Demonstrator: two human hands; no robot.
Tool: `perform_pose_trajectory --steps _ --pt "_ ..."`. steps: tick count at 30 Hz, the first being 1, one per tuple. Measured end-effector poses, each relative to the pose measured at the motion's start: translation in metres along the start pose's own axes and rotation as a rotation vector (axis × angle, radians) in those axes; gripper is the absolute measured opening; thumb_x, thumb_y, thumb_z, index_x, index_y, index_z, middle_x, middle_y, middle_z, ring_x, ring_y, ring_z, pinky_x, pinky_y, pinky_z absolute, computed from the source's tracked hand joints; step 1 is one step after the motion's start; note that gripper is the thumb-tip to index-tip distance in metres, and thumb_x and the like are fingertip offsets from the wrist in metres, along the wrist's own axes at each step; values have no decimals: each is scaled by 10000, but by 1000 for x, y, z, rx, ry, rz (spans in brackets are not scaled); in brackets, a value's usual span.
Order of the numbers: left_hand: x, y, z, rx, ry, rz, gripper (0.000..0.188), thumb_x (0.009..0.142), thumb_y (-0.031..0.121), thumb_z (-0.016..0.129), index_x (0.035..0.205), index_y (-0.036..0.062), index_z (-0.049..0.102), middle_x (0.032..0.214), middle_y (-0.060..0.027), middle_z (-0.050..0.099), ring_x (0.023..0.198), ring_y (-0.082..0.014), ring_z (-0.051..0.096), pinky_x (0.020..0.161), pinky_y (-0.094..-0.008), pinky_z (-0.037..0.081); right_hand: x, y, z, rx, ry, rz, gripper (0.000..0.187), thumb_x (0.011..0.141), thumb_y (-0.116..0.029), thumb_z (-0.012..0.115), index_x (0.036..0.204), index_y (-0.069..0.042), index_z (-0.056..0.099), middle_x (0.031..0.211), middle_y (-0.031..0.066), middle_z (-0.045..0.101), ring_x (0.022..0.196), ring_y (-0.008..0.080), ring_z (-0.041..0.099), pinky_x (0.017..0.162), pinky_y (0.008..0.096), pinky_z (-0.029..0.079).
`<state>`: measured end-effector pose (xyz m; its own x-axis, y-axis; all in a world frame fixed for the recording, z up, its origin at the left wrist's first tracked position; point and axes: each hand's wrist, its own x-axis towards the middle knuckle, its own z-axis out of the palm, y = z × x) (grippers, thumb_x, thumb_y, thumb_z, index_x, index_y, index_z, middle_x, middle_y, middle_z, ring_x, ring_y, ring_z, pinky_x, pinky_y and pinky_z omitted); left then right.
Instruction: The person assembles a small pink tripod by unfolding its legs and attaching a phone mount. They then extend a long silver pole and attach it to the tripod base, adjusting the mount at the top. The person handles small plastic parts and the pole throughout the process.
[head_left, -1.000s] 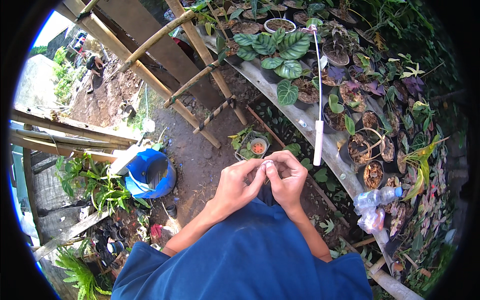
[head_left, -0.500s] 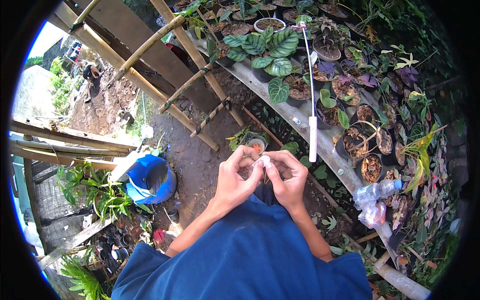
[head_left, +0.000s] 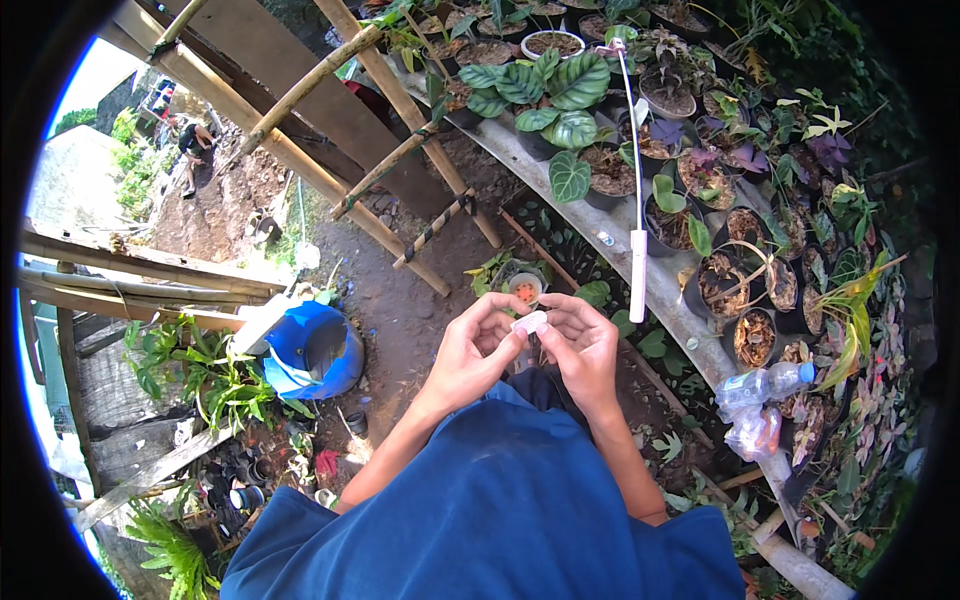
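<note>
My left hand (head_left: 475, 347) and my right hand (head_left: 581, 345) meet in front of my chest, above bare soil. Both pinch a small pale pinkish-white object (head_left: 530, 323) between thumbs and fingertips. What the object is I cannot tell; most of it is hidden by my fingers. Just beyond my hands, on the ground, stands a small pot (head_left: 525, 289) with reddish content among green leaves.
A long shelf (head_left: 620, 250) of potted plants runs along the right. A thin white rod with a white handle (head_left: 637, 270) leans over it. A clear plastic bottle (head_left: 765, 385) lies on the shelf. A blue drum (head_left: 310, 350) stands left, a bamboo ladder (head_left: 400, 160) behind.
My hands stay together on the small pale object; the fingers have shifted slightly around it. The view has tilted a little.
</note>
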<state>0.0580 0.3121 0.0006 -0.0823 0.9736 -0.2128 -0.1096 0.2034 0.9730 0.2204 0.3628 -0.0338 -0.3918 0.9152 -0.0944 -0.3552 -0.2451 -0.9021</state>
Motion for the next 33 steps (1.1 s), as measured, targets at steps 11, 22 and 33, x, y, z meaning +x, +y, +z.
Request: perform_pose_trajectory --steps 11,22,33 --pt "0 -4 -4 275 53 193 355 903 43 758 1233 -26 649 992 -65 722 886 -101 683 799 -263 573 5 10 1 197 -15 142 201 931 -25 675 1122 10 622 920 61 706 686 40 587 557 191 442" --pt "6 -21 -13 209 -23 129 331 915 95 750 1229 6 694 1085 -108 712 846 -122 701 734 -263 569 2 20 -19 360 -64 338 203 970 -121 673 1113 24 678 878 56 707 670 67 618 559 205 470" --pt "99 -93 0 286 -505 -28 495 931 216 750 1377 64 595 1015 -62 734 880 -124 660 788 -311 539 -14 29 -85 -302 266 196 160 922 -71 711 1019 55 727 863 90 745 689 82 649 601 208 497"
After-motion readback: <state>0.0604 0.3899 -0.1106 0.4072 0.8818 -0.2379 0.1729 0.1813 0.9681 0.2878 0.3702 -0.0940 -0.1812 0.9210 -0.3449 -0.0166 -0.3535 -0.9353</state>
